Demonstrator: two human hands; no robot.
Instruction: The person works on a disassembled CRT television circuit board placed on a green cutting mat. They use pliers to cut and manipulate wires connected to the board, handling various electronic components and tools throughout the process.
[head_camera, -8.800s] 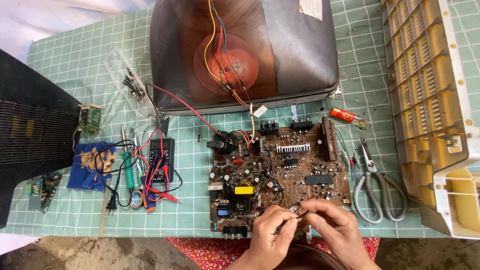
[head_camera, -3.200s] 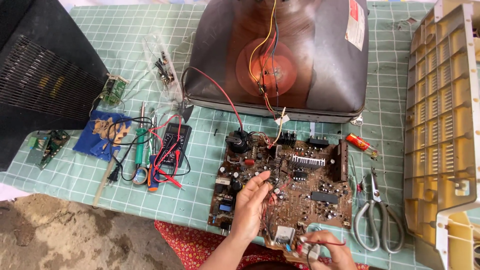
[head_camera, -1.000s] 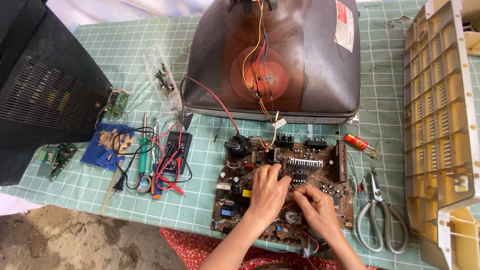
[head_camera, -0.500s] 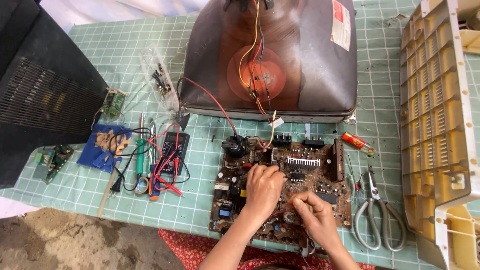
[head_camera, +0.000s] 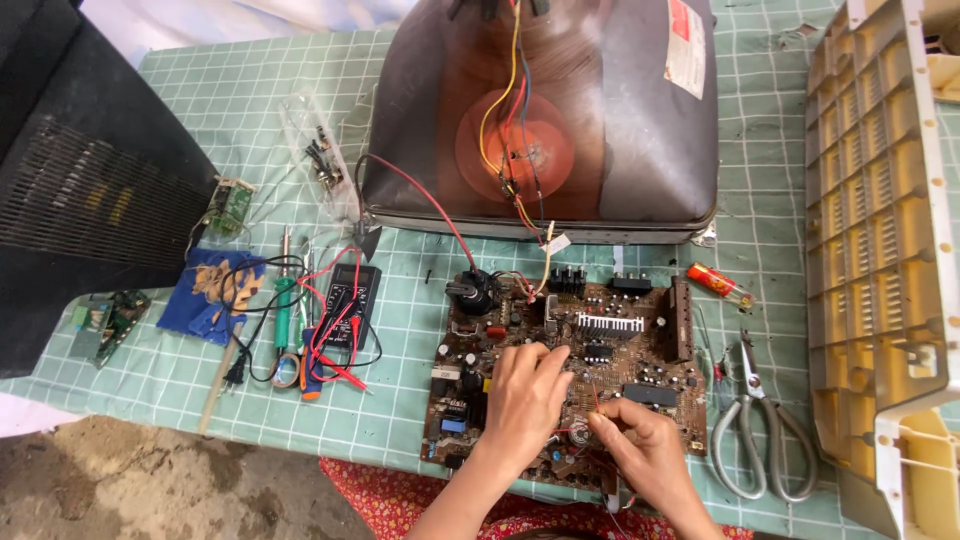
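Note:
A brown circuit board (head_camera: 620, 335) crowded with components lies on the green grid mat, wired to the back of a picture tube (head_camera: 560, 110). My left hand (head_camera: 525, 400) rests on the board's middle, fingers spread and bent down onto the components, holding nothing. Just to its right, my right hand (head_camera: 640, 450) pinches thumb and forefinger on a thin red wire (head_camera: 595, 398) that rises from the board's front part. A small white connector (head_camera: 611, 503) hangs under that hand at the board's front edge.
Scissors (head_camera: 760, 430) and a red lighter (head_camera: 718, 283) lie right of the board. A multimeter (head_camera: 345, 300), green soldering iron (head_camera: 283, 310), blue cloth (head_camera: 215, 290) and small boards (head_camera: 100, 322) sit left. A black casing (head_camera: 80, 180) lies far left, a beige casing (head_camera: 880, 250) far right.
Both hands moved from the board's front edge up onto it. The left hand settled on the middle; the right hand drew in beside it, pinching at the wire.

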